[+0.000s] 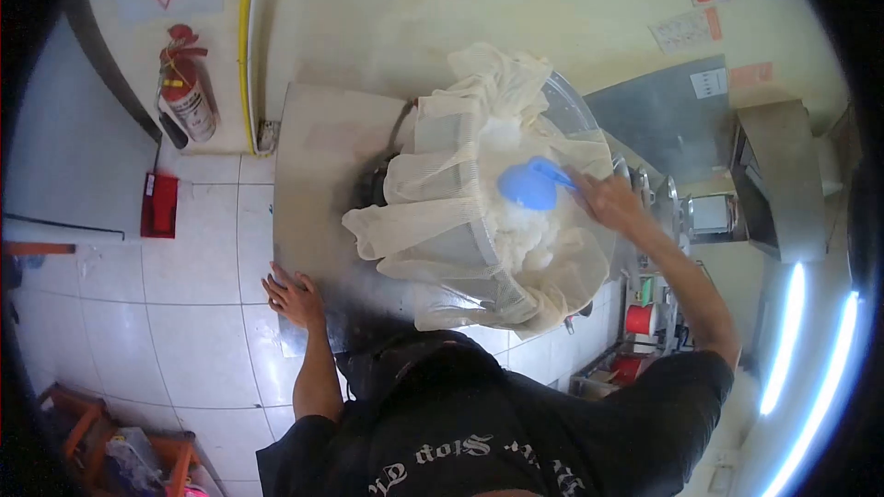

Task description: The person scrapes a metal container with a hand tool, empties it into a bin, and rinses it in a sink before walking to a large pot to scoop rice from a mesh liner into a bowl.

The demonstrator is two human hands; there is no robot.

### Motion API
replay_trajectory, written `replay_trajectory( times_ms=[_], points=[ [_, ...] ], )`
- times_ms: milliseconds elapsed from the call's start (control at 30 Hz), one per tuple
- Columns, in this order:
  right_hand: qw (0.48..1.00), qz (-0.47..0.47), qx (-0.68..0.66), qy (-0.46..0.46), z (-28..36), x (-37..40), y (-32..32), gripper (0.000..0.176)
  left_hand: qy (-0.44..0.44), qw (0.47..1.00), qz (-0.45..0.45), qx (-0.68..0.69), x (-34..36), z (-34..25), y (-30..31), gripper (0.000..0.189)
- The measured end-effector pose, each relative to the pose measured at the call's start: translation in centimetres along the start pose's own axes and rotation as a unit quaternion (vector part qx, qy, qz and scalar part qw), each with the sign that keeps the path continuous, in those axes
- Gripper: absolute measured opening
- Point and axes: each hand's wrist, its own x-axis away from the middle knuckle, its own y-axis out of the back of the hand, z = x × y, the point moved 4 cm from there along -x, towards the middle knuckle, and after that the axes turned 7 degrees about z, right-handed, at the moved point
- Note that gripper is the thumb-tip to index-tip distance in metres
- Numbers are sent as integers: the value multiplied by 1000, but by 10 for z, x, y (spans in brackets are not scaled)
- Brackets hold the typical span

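My right hand (608, 201) grips the handle of a blue plastic scoop (528, 185). The scoop is over a white, clumpy food (525, 237) that looks like cooked rice. This food lies in a large round container (573, 103) lined with a cream mesh cloth (433, 189), whose edges hang in folds over the rim. Off to the left, my left hand (293, 296) rests with fingers spread at the edge of a steel table (331, 138), holding nothing. Part of a dark object (376, 186) shows behind the cloth, mostly hidden.
A fire extinguisher (187, 92) hangs on the left wall, beside a yellow pipe (247, 46). Below it on the tiled floor is a red dustpan-like item (160, 205). Shelves with red containers (641, 319) stand to the right. An orange rack (87, 414) is at lower left.
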Motion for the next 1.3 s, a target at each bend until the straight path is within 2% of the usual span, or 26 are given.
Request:
replay_trajectory(
  times_ms=[167, 233, 267, 333, 367, 433, 567, 633, 700, 733, 767, 800, 833, 900, 1000, 1067, 1133, 1167, 1233, 1267, 1300],
  points=[
    [992, -50, 41, -112, 26, 29, 13, 47, 3, 1000, -2, 4, -5, 0, -2, 53],
    [983, -102, -49, -144, 35, 47, 13, 46, -1, 1000, 5, 9, -4, 0, 0, 53],
    [982, -102, -48, -150, 32, 53, 18, 46, -1, 1000, 6, 10, -5, -1, 1, 53],
    [904, -42, -142, -401, 11, 76, 31, 44, -3, 1000, 11, 18, -2, -1, 1, 53],
    [898, -44, -145, -413, 7, 82, 26, 44, 2, 1000, 15, 25, -1, 0, 1, 53],
    [982, -36, -22, -183, 6, 70, 8, 37, -3, 1000, 8, 15, -2, -2, 0, 53],
    [949, 0, -131, -286, -43, 14, -40, 34, 14, 999, 33, 29, 0, -5, 7, 53],
    [963, -1, -133, -234, -74, -30, -78, 30, 2, 1000, 17, 23, 2, -5, 5, 54],
    [996, -16, -23, -79, -83, -74, -117, 31, -3, 1000, 0, 16, 2, -2, 5, 54],
    [997, -21, -23, -75, -73, -89, -104, 31, -6, 1000, 12, 23, 2, -1, 5, 55],
    [976, 107, -151, -116, -69, -108, -100, 32, -5, 999, 24, 32, 3, -1, 4, 55],
    [922, 232, -270, -152, -61, -122, -97, 33, 6, 999, 19, 32, 1, -2, 4, 55],
    [925, 228, -267, -143, -57, -128, -95, 33, -10, 1000, 4, 25, -1, -3, 6, 55],
    [897, 234, -365, -86, -53, -124, -91, 34, -11, 1000, -3, 22, 4, 2, 6, 55],
    [895, 240, -360, -109, -62, -135, -89, 34, -9, 999, 0, 31, -1, -4, 10, 54],
    [909, 251, -322, -79, -67, -145, -84, 32, -10, 1000, 3, 20, 1, -5, 10, 54],
    [972, 113, -184, 93, -55, -158, -69, 27, -16, 1000, -12, 16, 4, -5, 13, 54],
    [971, 108, -196, 89, -53, -158, -73, 27, -24, 999, -19, 19, 3, -7, 15, 54],
    [990, 115, -66, 55, -18, -130, -7, 24, -21, 1000, -9, 12, 3, -10, 13, 55],
    [988, 124, -82, 45, -10, -109, -7, 24, -10, 1000, 4, 10, 5, -9, 10, 55],
    [992, 74, -91, 48, -2, -91, -6, 25, -28, 1000, 11, 2, 6, -9, 6, 55]
  ],
)
